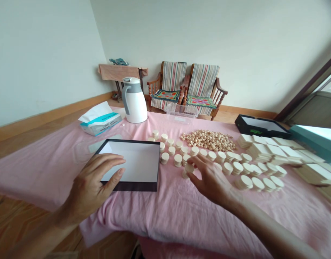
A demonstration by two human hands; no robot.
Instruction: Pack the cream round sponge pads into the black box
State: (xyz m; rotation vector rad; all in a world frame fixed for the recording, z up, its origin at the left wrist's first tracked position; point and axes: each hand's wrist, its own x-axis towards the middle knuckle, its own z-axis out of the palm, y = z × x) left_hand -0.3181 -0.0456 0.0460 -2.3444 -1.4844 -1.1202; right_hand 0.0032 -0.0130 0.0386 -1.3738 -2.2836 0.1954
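A shallow black-rimmed box (144, 186) with a white inside lies on the pink cloth in front of me. Over its left side rests my left hand (96, 180), fingers apart, with nothing in its grasp. My right hand (205, 176) pinches a pale wooden disc (189, 168) between thumb and fingers, just above another disc at the near edge of the rows. Short stacks of round discs (177, 160) stand in rows around and beyond that hand. Behind them is a heap of small wooden pieces (208, 139).
Stacks of square wooden pieces (273, 153) fill the right side, before a black box (262, 126). At the back stand a white jug (137, 102), a tissue pack (100, 120) and a clear plastic container (181, 113). Two chairs (174, 77) are beyond the table.
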